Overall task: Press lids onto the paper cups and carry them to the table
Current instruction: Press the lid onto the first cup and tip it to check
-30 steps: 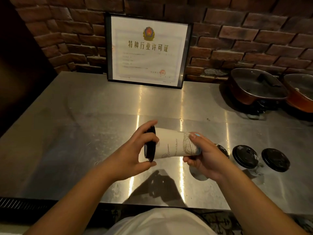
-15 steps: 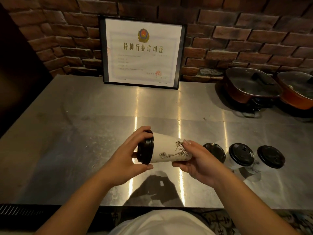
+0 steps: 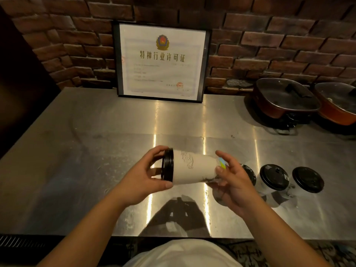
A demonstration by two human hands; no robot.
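I hold a white paper cup (image 3: 194, 167) sideways above the steel counter (image 3: 86, 151), its black lid (image 3: 168, 164) pointing left. My left hand (image 3: 143, 178) wraps the lid's rim with thumb and fingers. My right hand (image 3: 234, 180) grips the cup's base end. Three more cups with black lids stand on the counter to the right: one (image 3: 249, 173) mostly hidden behind my right hand, a second (image 3: 274, 177) beside it, and a third (image 3: 307, 179) farthest right.
A framed certificate (image 3: 162, 60) leans on the brick wall at the back. Two lidded reddish pans (image 3: 285, 99) (image 3: 337, 103) sit at the back right. The counter's front edge runs just above my white shirt.
The cup has turned about its long axis between my hands, so a different part of its print faces up. The view has shifted slightly; the hands stay in about the same place.
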